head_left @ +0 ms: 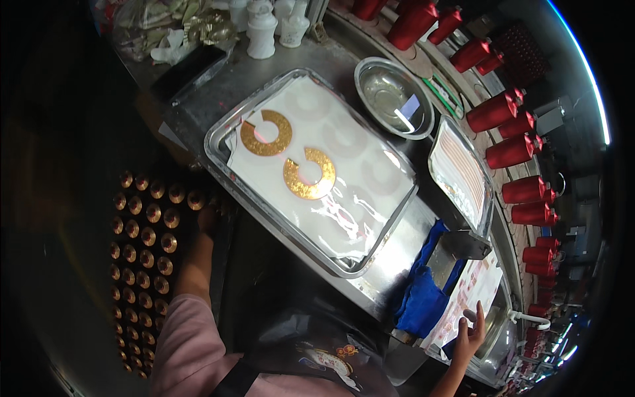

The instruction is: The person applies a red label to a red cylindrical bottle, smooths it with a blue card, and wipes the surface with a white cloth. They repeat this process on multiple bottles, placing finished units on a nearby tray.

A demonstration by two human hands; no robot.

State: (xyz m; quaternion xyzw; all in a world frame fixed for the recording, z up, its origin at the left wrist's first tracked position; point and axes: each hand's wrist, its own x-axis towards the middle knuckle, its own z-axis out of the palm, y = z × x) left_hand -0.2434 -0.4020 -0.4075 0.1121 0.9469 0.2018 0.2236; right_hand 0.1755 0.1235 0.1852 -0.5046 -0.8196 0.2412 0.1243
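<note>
My left hand [210, 217] reaches down at the left, beside the nearest pieces of a rack of gold-topped pieces [153, 212]. Shadow swallows its fingers, so their hold is unclear. At the lower right, my right hand [468, 336] is open, thumb and fingers apart, by a sheet with reddish printed patterns [477, 284]. A metal tray [213, 140] on the worktop carries a white backing sheet under clear film. Two gold C-shaped decals [271, 140] lie on its upper left part, and faint ring shapes show elsewhere on the sheet.
Behind the tray stands a steel bowl [390, 92] of liquid. A second tray with striped sheets [458, 171] is right of it. Blue cloth [423, 284] lies beside a metal block [466, 243]. Red vessels [509, 152] line a curved conveyor; white vases [262, 33] stand at the back.
</note>
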